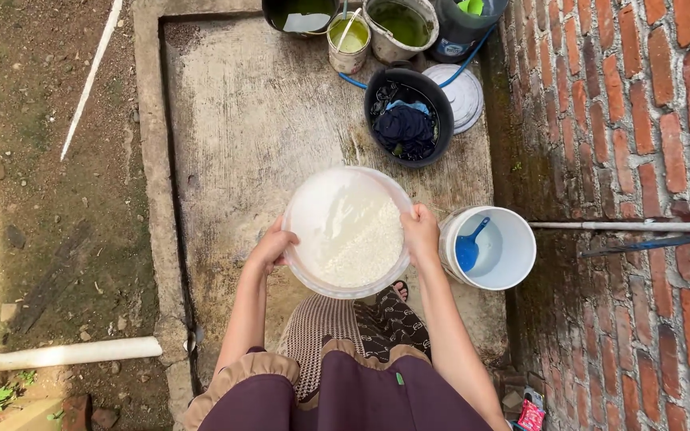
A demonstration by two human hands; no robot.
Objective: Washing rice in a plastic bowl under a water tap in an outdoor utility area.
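She stands on the concrete slab (265, 120) with a wide translucent bowl (348, 231) held out in front of her, the left hand (271, 247) clasped on the rim at one side and the right hand (422, 233) clasped on the rim at the other, so each grip is closed on the bowl's edge and the bowl hangs between them, off the ground. Inside it lies a heap of white rice (361, 247), gathered toward the near right part, with what looks like cloudy water over it, though I cannot be sure how deep. The load sits closer to the right grip, so to my eye that side could dip, and a tilt would send grains over the lip onto the slab. Wet fingers on a thin rim might also slip. Just beyond the right grip stands a white bucket (513, 255) with a blue scoop (468, 247) in it; a swing that way could knock it. Farther ahead of both grips a black tub (434, 104) holds dark cloth, well apart.
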